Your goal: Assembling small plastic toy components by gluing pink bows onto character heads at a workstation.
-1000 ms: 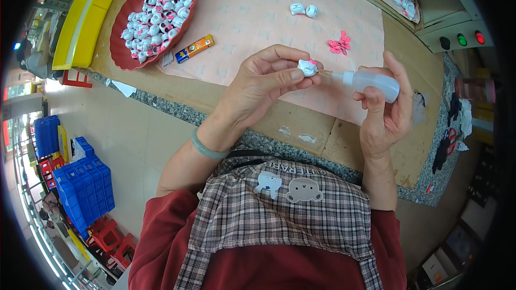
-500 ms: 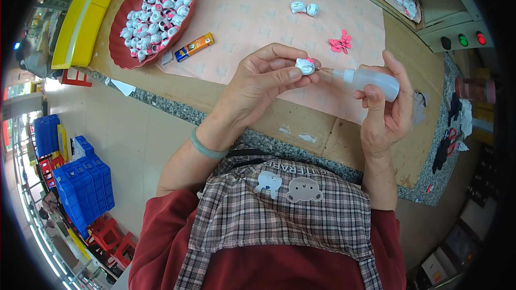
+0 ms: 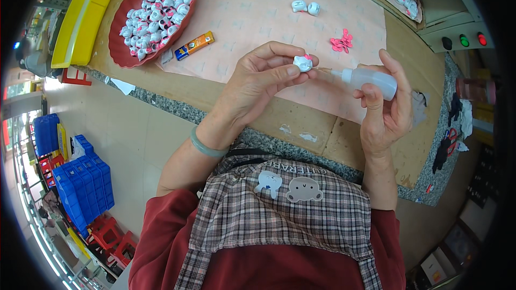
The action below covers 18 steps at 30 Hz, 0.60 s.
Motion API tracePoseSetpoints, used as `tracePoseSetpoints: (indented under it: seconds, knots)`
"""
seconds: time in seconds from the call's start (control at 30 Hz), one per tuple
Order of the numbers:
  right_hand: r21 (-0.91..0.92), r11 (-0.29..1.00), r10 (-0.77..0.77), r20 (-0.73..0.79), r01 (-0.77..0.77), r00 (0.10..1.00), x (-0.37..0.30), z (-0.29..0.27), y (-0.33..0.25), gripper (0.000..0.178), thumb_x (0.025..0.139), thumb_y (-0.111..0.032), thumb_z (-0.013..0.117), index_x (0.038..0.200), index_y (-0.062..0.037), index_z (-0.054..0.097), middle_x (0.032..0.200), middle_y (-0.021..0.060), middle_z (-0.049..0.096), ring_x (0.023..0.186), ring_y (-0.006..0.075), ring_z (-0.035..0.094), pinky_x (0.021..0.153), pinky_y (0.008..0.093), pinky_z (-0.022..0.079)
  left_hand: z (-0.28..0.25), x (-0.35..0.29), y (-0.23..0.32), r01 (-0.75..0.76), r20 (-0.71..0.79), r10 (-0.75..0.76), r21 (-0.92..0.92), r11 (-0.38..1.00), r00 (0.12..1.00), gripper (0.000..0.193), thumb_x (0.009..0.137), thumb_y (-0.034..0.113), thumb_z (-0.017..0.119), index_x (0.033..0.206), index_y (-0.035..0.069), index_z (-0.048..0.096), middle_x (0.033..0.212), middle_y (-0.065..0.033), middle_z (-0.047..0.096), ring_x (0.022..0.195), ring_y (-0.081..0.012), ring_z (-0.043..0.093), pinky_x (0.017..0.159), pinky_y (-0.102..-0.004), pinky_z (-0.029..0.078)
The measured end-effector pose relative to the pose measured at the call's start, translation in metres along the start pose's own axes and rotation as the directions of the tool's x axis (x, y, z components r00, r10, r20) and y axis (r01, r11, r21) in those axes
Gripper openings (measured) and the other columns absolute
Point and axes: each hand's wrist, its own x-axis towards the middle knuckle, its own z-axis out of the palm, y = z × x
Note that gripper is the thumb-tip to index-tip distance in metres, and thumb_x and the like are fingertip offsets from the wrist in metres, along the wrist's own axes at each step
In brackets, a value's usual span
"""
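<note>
Between the thumb and fingers of my left hand [image 3: 271, 70] is a small white figurine head [image 3: 302, 63] with a pink piece on top. My right hand [image 3: 384, 107] grips a translucent squeeze bottle [image 3: 373, 82], tilted so that its thin nozzle points left at the figurine head. The nozzle tip is at or very close to the head's right side; whether it touches I cannot tell. Beyond my hands, two white figurine heads [image 3: 306, 7] lie side by side on the pale pink sheet [image 3: 247, 16]. A small pile of pink pieces [image 3: 341, 41] lies nearer my right hand.
A red scalloped bowl [image 3: 119, 51] full of white figurine heads stands at the far left, beside a yellow tray [image 3: 80, 27]. An orange and blue box [image 3: 194, 45] lies near the bowl. At the far right stands a shelf [image 3: 435, 32] with more small heads.
My left hand and the figurine head have shifted slightly left and up. The squeeze bottle in my right hand has moved a little left with them.
</note>
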Motion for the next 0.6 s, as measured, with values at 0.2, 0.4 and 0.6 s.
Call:
tracePoseSetpoints:
  seconds: [0.2, 0.4, 0.6]
  knots:
    - [-0.056, 0.998, -0.03, 0.044, 0.032, 0.999, 0.0003, -0.0011, 0.0024, 0.039, 0.088, -0.013, 0.06, 0.122, 0.005, 0.049, 0.092, 0.0127, 0.064, 0.065, 0.0087, 0.054, 0.058, 0.0187, 0.046, 0.0004, -0.0002, 0.0008, 0.004, -0.02, -0.004, -0.019, 1.0, 1.0, 0.023, 0.085, 0.001, 0.059, 0.108, -0.001, 0.056, 0.105, -0.0178, 0.063, 0.095, -0.0239, 0.063, 0.087, -0.0327, 0.051]
    - [0.001, 1.0, -0.018, 0.064, 0.018, 0.998, 0.0009, 0.002, -0.0002, 0.037, 0.09, -0.012, 0.057, 0.122, 0.0048, 0.049, 0.092, 0.0124, 0.063, 0.06, 0.0067, 0.051, 0.056, 0.0172, 0.045, 0.0004, 0.0005, -0.0026, 0.03, -0.006, -0.03, -0.009, 1.0, 1.0, 0.023, 0.086, 0.003, 0.058, 0.109, 0.001, 0.057, 0.111, -0.0219, 0.06, 0.099, -0.0241, 0.062, 0.088, -0.0305, 0.051]
    - [0.026, 0.999, -0.037, 0.038, 0.036, 0.999, -0.0002, 0.0013, 0.0018, 0.039, 0.09, -0.012, 0.057, 0.123, 0.0052, 0.047, 0.093, 0.0131, 0.063, 0.061, 0.007, 0.052, 0.055, 0.0171, 0.044, 0.0013, -0.0003, -0.004, 0.04, 0.031, -0.039, -0.029, 0.999, 0.999, 0.023, 0.087, 0.005, 0.057, 0.11, 0.001, 0.057, 0.111, -0.0221, 0.06, 0.1, -0.0231, 0.061, 0.087, -0.0298, 0.051]
